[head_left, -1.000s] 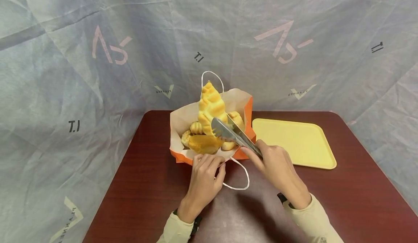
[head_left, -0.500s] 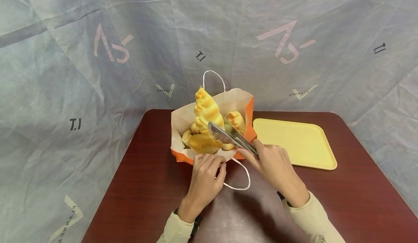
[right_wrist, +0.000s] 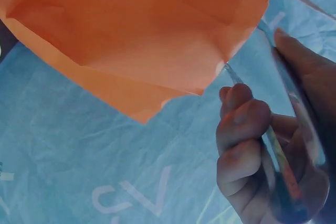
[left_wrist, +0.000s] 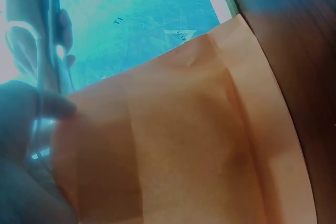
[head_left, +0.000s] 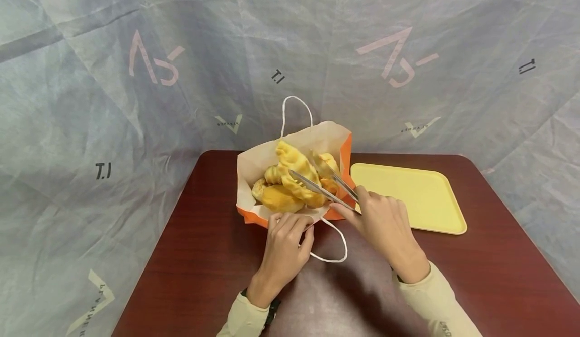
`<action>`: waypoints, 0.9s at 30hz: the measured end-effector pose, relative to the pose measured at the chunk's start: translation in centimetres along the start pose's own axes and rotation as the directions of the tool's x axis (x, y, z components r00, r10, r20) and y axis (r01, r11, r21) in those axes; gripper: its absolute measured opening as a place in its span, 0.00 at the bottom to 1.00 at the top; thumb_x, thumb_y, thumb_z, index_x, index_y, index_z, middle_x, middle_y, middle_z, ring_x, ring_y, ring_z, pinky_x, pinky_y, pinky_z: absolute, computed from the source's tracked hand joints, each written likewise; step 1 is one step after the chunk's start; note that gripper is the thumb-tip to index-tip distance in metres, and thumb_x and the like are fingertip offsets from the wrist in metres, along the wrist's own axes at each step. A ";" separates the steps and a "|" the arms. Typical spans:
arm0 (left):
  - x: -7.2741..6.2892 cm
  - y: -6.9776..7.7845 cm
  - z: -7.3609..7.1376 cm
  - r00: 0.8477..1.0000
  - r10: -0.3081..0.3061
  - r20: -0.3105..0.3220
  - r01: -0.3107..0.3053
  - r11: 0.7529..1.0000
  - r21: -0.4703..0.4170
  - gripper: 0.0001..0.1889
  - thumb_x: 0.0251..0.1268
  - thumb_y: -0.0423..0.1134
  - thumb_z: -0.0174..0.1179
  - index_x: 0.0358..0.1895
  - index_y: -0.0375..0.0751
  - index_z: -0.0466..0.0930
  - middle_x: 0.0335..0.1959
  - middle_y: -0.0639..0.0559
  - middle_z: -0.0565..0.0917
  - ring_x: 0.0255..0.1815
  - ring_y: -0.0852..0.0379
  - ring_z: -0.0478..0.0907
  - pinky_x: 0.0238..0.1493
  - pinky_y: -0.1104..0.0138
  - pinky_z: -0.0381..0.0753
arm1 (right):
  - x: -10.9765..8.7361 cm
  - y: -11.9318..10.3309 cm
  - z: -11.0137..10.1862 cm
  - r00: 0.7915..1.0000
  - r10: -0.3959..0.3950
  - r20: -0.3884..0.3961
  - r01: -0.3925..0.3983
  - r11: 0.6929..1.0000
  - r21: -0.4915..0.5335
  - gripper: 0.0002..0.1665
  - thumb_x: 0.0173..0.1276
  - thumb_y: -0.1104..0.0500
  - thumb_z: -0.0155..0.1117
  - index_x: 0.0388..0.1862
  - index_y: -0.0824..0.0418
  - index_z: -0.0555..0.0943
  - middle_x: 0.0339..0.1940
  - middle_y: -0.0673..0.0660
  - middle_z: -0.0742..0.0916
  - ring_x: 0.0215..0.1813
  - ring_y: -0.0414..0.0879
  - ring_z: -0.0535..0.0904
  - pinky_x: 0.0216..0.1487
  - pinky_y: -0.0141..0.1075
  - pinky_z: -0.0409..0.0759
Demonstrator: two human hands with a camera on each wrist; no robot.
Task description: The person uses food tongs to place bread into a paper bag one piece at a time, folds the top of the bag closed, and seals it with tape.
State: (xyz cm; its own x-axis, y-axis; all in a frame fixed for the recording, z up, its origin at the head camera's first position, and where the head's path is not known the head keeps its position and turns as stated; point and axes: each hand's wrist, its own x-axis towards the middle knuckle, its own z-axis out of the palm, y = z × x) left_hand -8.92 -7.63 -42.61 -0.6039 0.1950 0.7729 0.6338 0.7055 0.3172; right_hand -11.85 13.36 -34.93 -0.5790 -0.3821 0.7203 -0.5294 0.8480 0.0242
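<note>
An orange paper bag (head_left: 251, 164) with a white inside stands open on the table, several bread rolls in it. My left hand (head_left: 285, 246) pinches its near rim beside the white cord handle (head_left: 333, 261). My right hand (head_left: 385, 228) grips metal tongs (head_left: 312, 185), whose two arms stand apart over the opening. A ridged yellow bread (head_left: 292, 163) leans in the bag, one tong arm across its front. In the right wrist view, curled fingers (right_wrist: 241, 135) wrap the tongs' arm; the bag wall (right_wrist: 131, 35) hides the tips.
On the right lies a yellow tray (head_left: 412, 196) on the dark red table (head_left: 190, 256). A smooth golden roll (head_left: 281, 199) sits at the front of the bag. Behind the table hangs a grey sheet (head_left: 317, 50) with printed marks.
The ridged bread has come down, from rising above the bag to leaning among the other rolls. The tongs have spread apart. My left hand has stayed at the rim.
</note>
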 end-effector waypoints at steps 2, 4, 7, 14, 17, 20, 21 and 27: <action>0.0 0.0 0.0 1.000 0.001 0.000 -0.001 1.000 0.001 0.03 0.63 0.33 0.61 0.36 0.44 0.83 0.34 0.56 0.83 0.39 0.57 0.79 0.50 0.57 0.66 | 0.0 0.0 -0.1 1.000 0.024 0.005 -0.024 0.999 0.024 0.40 0.68 0.23 0.44 0.20 0.57 0.66 0.10 0.42 0.57 0.12 0.38 0.49 0.11 0.34 0.48; 0.0 0.0 0.0 1.000 0.003 0.001 -0.003 1.000 0.001 0.02 0.63 0.33 0.61 0.36 0.44 0.83 0.34 0.56 0.83 0.39 0.56 0.79 0.49 0.56 0.66 | -0.2 0.1 -0.2 0.999 0.048 0.015 -0.049 0.997 0.055 0.40 0.68 0.22 0.41 0.20 0.57 0.66 0.10 0.42 0.58 0.12 0.37 0.50 0.12 0.34 0.50; 0.0 0.0 -0.1 1.000 -0.001 0.001 0.001 1.000 0.001 0.03 0.64 0.34 0.61 0.36 0.44 0.83 0.34 0.55 0.83 0.39 0.56 0.79 0.49 0.56 0.66 | -0.6 0.3 -0.6 0.995 0.097 0.014 -0.098 0.988 0.116 0.38 0.67 0.23 0.47 0.20 0.56 0.67 0.10 0.43 0.60 0.12 0.38 0.53 0.14 0.34 0.53; 0.1 -0.1 -0.1 1.000 -0.005 0.002 0.005 1.000 -0.007 0.03 0.65 0.35 0.60 0.36 0.44 0.83 0.34 0.56 0.83 0.39 0.57 0.79 0.50 0.56 0.66 | -3.4 2.3 -2.2 0.971 0.233 -0.047 -0.220 0.956 0.195 0.23 0.57 0.43 0.74 0.28 0.59 0.76 0.11 0.44 0.68 0.13 0.38 0.60 0.17 0.34 0.58; 0.1 0.1 0.0 1.000 -0.003 0.003 0.003 1.000 -0.009 0.03 0.65 0.35 0.60 0.36 0.45 0.83 0.34 0.56 0.83 0.38 0.57 0.79 0.50 0.57 0.66 | -5.2 3.9 -3.4 0.945 0.326 -0.010 -0.319 0.931 0.178 0.20 0.57 0.48 0.76 0.33 0.61 0.80 0.13 0.47 0.74 0.14 0.41 0.64 0.18 0.37 0.61; 0.3 0.1 0.0 1.000 0.002 0.004 -0.002 1.000 -0.009 0.03 0.64 0.35 0.61 0.37 0.45 0.83 0.35 0.56 0.83 0.38 0.56 0.79 0.50 0.56 0.66 | -7.1 6.1 -5.0 0.895 0.436 0.096 -0.445 0.888 0.115 0.21 0.60 0.46 0.74 0.39 0.61 0.82 0.15 0.51 0.79 0.16 0.45 0.67 0.19 0.41 0.63; 0.3 0.1 0.0 1.000 0.004 0.003 -0.004 1.000 -0.009 0.03 0.64 0.35 0.61 0.37 0.45 0.83 0.35 0.56 0.83 0.38 0.56 0.79 0.50 0.56 0.66 | -7.8 6.8 -5.6 0.871 0.469 0.144 -0.483 0.871 0.088 0.22 0.61 0.44 0.73 0.40 0.61 0.83 0.15 0.51 0.79 0.16 0.45 0.67 0.19 0.42 0.63; 0.7 -0.1 -0.2 1.000 -0.005 -0.003 0.005 1.000 -0.016 0.03 0.64 0.34 0.61 0.37 0.43 0.84 0.34 0.55 0.83 0.38 0.55 0.79 0.51 0.55 0.66 | -11.6 10.1 -6.4 0.781 0.463 0.419 -0.517 0.856 0.019 0.24 0.62 0.37 0.70 0.41 0.54 0.82 0.15 0.45 0.74 0.21 0.44 0.69 0.23 0.41 0.65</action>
State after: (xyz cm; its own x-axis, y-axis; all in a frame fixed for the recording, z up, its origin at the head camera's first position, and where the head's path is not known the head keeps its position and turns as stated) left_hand -9.32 -7.70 -41.94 -0.6056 0.1899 0.7727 0.6385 0.6955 0.3295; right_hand -6.57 28.71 -38.60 -0.9572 -0.0601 0.2833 -0.1654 0.9164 -0.3644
